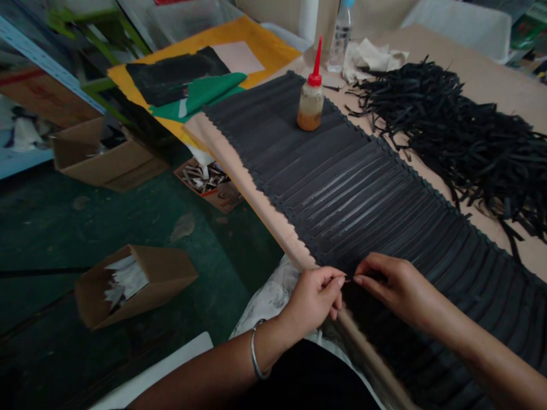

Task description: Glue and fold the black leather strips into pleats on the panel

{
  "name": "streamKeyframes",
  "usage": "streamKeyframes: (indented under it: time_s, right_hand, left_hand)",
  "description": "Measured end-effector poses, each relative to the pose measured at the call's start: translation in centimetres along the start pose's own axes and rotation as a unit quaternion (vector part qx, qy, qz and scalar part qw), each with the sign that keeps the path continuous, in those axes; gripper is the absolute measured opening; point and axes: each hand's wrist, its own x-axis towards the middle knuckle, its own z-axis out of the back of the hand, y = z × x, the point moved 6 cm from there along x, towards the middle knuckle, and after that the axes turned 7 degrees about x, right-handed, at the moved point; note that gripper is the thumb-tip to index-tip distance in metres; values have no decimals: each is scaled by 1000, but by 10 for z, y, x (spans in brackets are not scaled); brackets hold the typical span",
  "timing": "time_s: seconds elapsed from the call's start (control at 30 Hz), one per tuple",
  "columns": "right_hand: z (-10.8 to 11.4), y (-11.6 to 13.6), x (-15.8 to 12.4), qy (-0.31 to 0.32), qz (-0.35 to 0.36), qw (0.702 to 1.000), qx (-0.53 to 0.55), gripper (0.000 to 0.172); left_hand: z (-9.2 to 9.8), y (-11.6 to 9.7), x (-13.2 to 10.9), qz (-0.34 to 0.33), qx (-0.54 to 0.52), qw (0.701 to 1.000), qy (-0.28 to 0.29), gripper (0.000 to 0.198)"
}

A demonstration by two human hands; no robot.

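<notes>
Rows of black strips (273,136) lie side by side across the tabletop, and some in the middle carry shiny lines of wet-looking glue (342,196). At the near edge of these rows, my left hand (314,296) pinches one end of a small, thin black strip (348,279). Close beside it, my right hand (391,282) pinches the same piece with thumb and forefinger. Most of that piece is hidden by my fingers. A glue bottle (310,105) with a red pointed nozzle stands upright on the far part of the rows.
A heap of loose black strips (470,131) lies at the right. Behind stand a clear bottle (341,37) and a crumpled cloth (371,60). Yellow, green and black sheets (171,80) are at the far left. Cardboard boxes (164,273) with scraps stand on the green floor.
</notes>
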Motion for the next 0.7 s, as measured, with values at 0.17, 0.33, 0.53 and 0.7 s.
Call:
streamKeyframes:
  time_s: [0.17,0.33,0.53,0.7]
  right_hand:
    - [5,8,37,-23,41,997,-54,13]
    - [11,10,61,-38,65,989,-130,11]
    - [21,7,71,-54,70,980,-177,11]
    - [25,5,74,-56,68,977,-193,11]
  left_hand:
    - [19,-1,9,7,-28,999,-21,26]
    - [39,-2,4,17,-28,999,-43,25]
    - [54,-4,-6,-44,91,990,-94,19]
    - [57,-24,-11,-170,295,929,-146,19]
